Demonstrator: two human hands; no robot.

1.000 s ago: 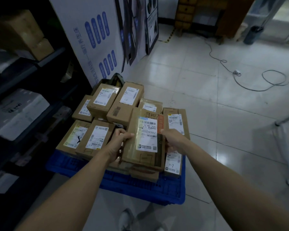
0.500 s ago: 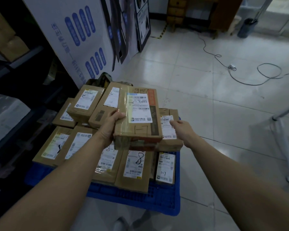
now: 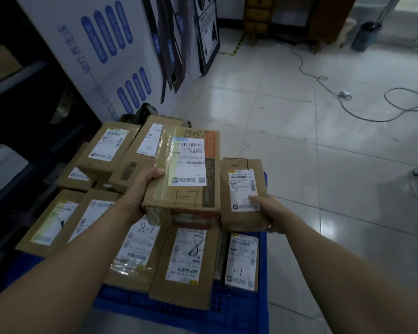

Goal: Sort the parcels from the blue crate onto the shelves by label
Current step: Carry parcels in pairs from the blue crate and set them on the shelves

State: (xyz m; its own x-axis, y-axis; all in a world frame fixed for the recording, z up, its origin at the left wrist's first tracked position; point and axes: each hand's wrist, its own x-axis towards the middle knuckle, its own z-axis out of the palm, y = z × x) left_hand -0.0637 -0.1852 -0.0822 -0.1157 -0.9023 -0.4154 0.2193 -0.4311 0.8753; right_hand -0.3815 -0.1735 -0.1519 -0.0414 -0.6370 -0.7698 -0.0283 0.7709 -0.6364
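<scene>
Cardboard, glossy tape: parcel marked 1-7 (image 3: 184, 174) held in left hand (image 3: 140, 191), thumb over its top left edge, palm beneath, above middle of blue crate (image 3: 239, 307). Right hand (image 3: 270, 213) clamps smaller parcel (image 3: 244, 194) at crate's right edge, thumb on label. Both look stiff and light enough for one hand. Tape likely slick, so grip bare cardboard edges. Long axes run away from person, labels up.
</scene>
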